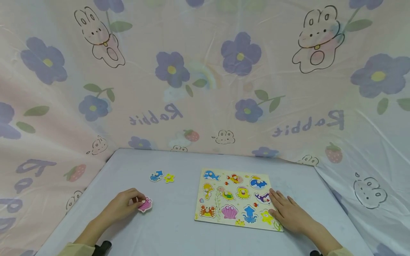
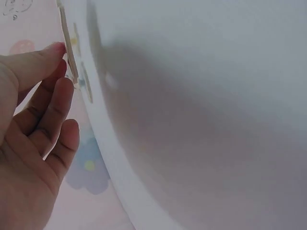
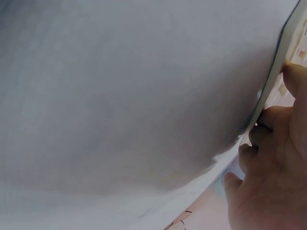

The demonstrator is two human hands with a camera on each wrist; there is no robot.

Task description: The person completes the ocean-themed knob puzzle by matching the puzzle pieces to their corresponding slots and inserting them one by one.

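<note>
My left hand (image 1: pixel 123 204) pinches a pink shell puzzle piece (image 1: pixel 146 205) between thumb and fingers, at the left of the table. In the left wrist view the held piece (image 2: pixel 70 50) appears edge-on at the fingertips. Beyond that hand lie a blue squid piece (image 1: pixel 156 176) and a yellow starfish piece (image 1: pixel 169 178), side by side. My right hand (image 1: pixel 292 212) lies with fingers extended at the right edge of a cream puzzle board (image 1: pixel 221 196), its thumb by the board's yellow starfish picture (image 1: pixel 266 216). Shell (image 1: pixel 229 212) and squid pictures (image 1: pixel 250 214) show along the board's lower row.
The board bears several other sea animals, among them a crab (image 1: pixel 207 211), an octopus (image 1: pixel 243 192) and a turtle (image 1: pixel 228 195). A white cloth covers the table (image 1: pixel 173 234). Behind and at the sides hangs a curtain (image 1: pixel 205 92) printed with rabbits and flowers.
</note>
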